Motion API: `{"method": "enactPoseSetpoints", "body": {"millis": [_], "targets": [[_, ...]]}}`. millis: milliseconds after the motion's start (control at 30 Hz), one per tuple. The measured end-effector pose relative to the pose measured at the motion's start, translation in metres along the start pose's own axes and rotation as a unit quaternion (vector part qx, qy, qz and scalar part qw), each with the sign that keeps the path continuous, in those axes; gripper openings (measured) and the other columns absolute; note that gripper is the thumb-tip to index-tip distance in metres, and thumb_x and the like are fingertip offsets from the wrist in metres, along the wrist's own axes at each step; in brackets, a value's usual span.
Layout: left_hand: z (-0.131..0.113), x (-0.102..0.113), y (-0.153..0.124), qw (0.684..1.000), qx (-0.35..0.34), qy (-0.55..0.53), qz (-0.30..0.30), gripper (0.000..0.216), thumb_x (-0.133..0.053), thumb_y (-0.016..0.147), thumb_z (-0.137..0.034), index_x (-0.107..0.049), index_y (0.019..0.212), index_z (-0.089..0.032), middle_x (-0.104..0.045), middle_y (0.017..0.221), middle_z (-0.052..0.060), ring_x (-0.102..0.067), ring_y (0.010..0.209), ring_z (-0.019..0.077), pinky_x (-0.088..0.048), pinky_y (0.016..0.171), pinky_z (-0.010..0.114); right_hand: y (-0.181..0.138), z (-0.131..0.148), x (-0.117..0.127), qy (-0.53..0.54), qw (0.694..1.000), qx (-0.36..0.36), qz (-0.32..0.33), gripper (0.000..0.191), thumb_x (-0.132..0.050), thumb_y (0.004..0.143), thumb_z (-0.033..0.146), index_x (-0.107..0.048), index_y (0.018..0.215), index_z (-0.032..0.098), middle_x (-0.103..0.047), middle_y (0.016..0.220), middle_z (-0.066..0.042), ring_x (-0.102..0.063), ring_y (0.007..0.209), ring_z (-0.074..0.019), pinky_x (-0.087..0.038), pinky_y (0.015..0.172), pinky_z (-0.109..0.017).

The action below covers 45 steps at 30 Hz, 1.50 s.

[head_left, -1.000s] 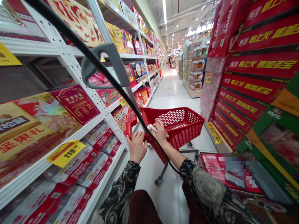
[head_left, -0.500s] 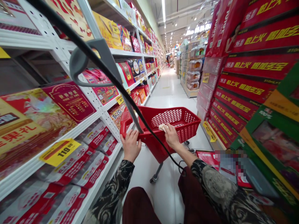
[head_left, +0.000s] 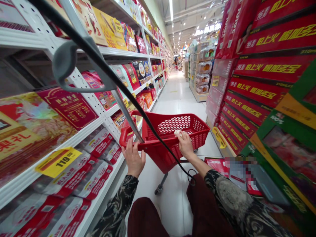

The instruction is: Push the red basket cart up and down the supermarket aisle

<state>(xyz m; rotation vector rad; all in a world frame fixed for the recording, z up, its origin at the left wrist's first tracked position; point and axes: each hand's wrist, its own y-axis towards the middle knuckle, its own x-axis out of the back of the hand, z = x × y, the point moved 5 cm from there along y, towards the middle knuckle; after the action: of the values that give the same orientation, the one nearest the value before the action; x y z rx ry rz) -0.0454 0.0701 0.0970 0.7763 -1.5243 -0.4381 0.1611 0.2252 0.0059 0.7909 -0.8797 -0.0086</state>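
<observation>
In front of me is a red plastic shopping cart (head_left: 158, 157) with a perforated basket, a wheeled metal leg and a grey handle (head_left: 85, 65) on a metal pole. My left hand (head_left: 134, 158) rests its fingertips against the near left rim, fingers stretched out and thumb apart. Pressed under the closed fingers of my right hand (head_left: 186, 145) is a crumpled white cloth (head_left: 177, 132), on the near long rim of the basket. A black cable (head_left: 108, 70) crosses diagonally in front of the cart, hiding part of its side.
White shelves (head_left: 93, 140) with gift boxes and shrink-wrapped bottle packs run along the left. Stacked red drink cartons (head_left: 256, 87) and a green box (head_left: 278, 131) stand on the right. A flat red box (head_left: 217, 165) lies low beside them. The tiled aisle (head_left: 172, 95) stretches ahead.
My right hand has slid slightly right along the rim with the cloth. The left hand's fingers have straightened and shifted left. The cart and handle appear further left in view.
</observation>
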Motion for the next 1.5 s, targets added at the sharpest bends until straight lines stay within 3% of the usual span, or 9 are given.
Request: {"method": "enactPoseSetpoints", "body": {"millis": [133,233,533,600,833,1100,1200,1367,1500], "targets": [[-0.045,-0.021,-0.008,0.987,-0.127,-0.039,0.09,0.042,-0.047,0.08,-0.017,-0.053,0.121,-0.016,-0.044,0.141,0.015,-0.032,0.136,0.0257,-0.015,0.113,0.05,-0.001,0.043,-0.001,0.043,0.997,0.065,0.005,0.049,-0.037,0.084,0.005,-0.053,0.129,0.018,-0.046,0.137,-0.01,-0.032,0.132,-0.0234,-0.033,0.108,-0.043],[-0.058,-0.037,-0.003,0.981,-0.132,-0.022,0.143,0.047,-0.047,0.078,-0.018,-0.051,0.125,-0.015,-0.045,0.14,0.016,-0.034,0.134,0.0294,-0.011,0.112,0.056,-0.001,0.072,-0.008,0.062,0.991,0.111,0.039,0.047,-0.037,0.088,0.008,-0.051,0.131,0.021,-0.047,0.138,-0.007,-0.028,0.134,-0.0223,-0.031,0.109,-0.043],[-0.049,-0.049,-0.001,0.978,-0.127,-0.009,0.167,0.051,-0.046,0.078,-0.02,-0.049,0.128,-0.014,-0.05,0.135,0.016,-0.039,0.13,0.0306,-0.007,0.112,0.058,-0.002,-0.007,0.007,0.01,0.998,-0.012,0.053,0.045,-0.041,0.087,0.008,-0.054,0.128,0.021,-0.047,0.139,-0.008,-0.036,0.13,-0.024,-0.031,0.109,-0.044],[-0.052,-0.05,-0.002,0.979,-0.123,-0.011,0.162,0.051,-0.046,0.078,-0.021,-0.049,0.129,-0.014,-0.05,0.135,0.017,-0.038,0.13,0.0312,-0.006,0.111,0.058,-0.002,-0.005,0.005,0.01,0.999,-0.025,0.038,0.048,-0.042,0.085,0.006,-0.054,0.129,0.021,-0.046,0.139,-0.009,-0.034,0.132,-0.0243,-0.03,0.11,-0.045],[-0.054,-0.05,-0.003,0.977,-0.136,0.012,0.165,0.052,-0.045,0.079,-0.021,-0.048,0.13,-0.011,-0.048,0.137,0.018,-0.037,0.132,0.0314,-0.006,0.112,0.058,-0.004,0.037,-0.018,0.073,0.988,0.101,0.088,0.053,-0.041,0.085,0.004,-0.05,0.132,0.029,-0.045,0.141,-0.002,-0.029,0.136,-0.0177,-0.028,0.111,-0.041],[-0.056,-0.048,-0.003,0.975,-0.131,0.016,0.178,0.054,-0.047,0.077,-0.019,-0.048,0.13,-0.014,-0.046,0.14,0.015,-0.035,0.134,0.0299,-0.009,0.112,0.058,0.002,-0.043,0.009,0.014,0.999,-0.027,0.04,0.048,-0.04,0.085,0.004,-0.056,0.126,0.022,-0.047,0.138,-0.008,-0.037,0.13,-0.0217,-0.032,0.109,-0.043],[-0.06,-0.049,-0.003,0.976,-0.128,0.025,0.173,0.054,-0.048,0.076,-0.019,-0.049,0.129,-0.014,-0.046,0.139,0.015,-0.035,0.134,0.0297,-0.01,0.112,0.059,0.0,-0.036,0.007,0.027,0.999,-0.039,0.018,0.053,-0.038,0.081,0.002,-0.053,0.129,0.019,-0.046,0.139,-0.01,-0.035,0.132,-0.0235,-0.032,0.109,-0.047],[-0.062,-0.047,-0.003,0.976,-0.127,0.033,0.175,0.055,-0.049,0.076,-0.018,-0.049,0.131,-0.014,-0.044,0.141,0.014,-0.036,0.133,0.0298,-0.013,0.112,0.058,-0.011,0.016,-0.006,0.059,0.993,0.099,0.029,0.05,-0.041,0.083,0.006,-0.053,0.129,0.02,-0.046,0.14,-0.007,-0.027,0.137,-0.0238,-0.03,0.11,-0.048],[-0.064,-0.043,-0.003,0.973,-0.127,0.038,0.187,0.056,-0.048,0.076,-0.018,-0.047,0.132,-0.013,-0.042,0.142,0.014,-0.036,0.133,0.0293,-0.015,0.112,0.057,-0.013,-0.002,-0.002,0.004,0.997,0.066,0.032,0.046,-0.045,0.085,0.008,-0.055,0.127,0.026,-0.045,0.141,-0.008,-0.032,0.134,-0.0263,-0.032,0.106,-0.052]]}}
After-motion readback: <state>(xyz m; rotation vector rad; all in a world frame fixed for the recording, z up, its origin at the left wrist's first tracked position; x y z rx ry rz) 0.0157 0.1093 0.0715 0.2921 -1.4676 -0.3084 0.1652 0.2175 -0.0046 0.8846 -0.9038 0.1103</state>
